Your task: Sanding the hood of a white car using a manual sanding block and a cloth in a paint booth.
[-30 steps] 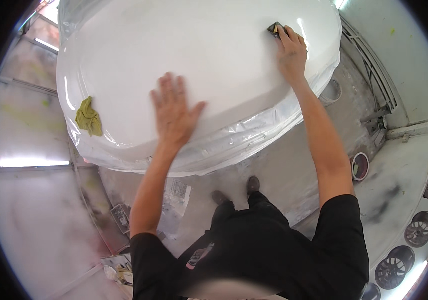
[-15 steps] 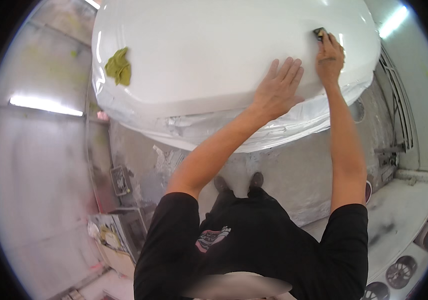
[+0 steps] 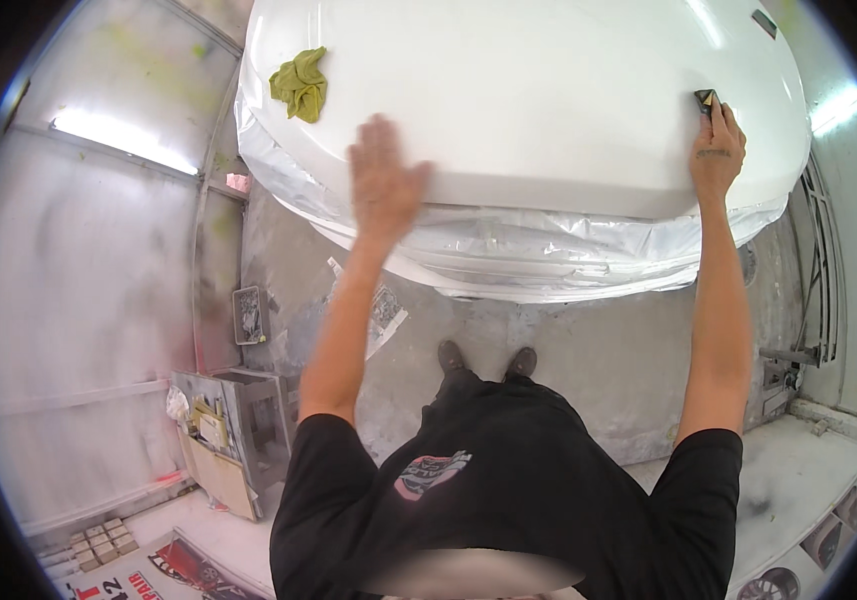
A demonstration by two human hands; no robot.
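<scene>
A glossy white car panel, apparently a hood (image 3: 508,110), spreads out before me, with clear plastic sheeting (image 3: 548,250) round its near edge. My right hand (image 3: 717,158) is closed on a small black block (image 3: 705,101) with a yellowish patch, held against the panel's right part. My left hand (image 3: 384,185), slightly blurred, is over the near left part of the panel, its fingers stretched and thumb out, holding nothing. Whether its palm touches the surface I cannot tell. Beyond it, a crumpled olive-green cloth (image 3: 300,85) lies on the panel.
A dark rectangular piece (image 3: 764,23) is at the panel's far right. On the left stand a grey cart (image 3: 253,415) and a plastic crate (image 3: 248,315) by the wall. Metal rails (image 3: 820,265) run along the right wall. Torn paper (image 3: 383,315) lies on the floor.
My left hand has swung left across the panel, away from the right hand and towards the cloth. The view has shifted, and the right hand still holds the black block.
</scene>
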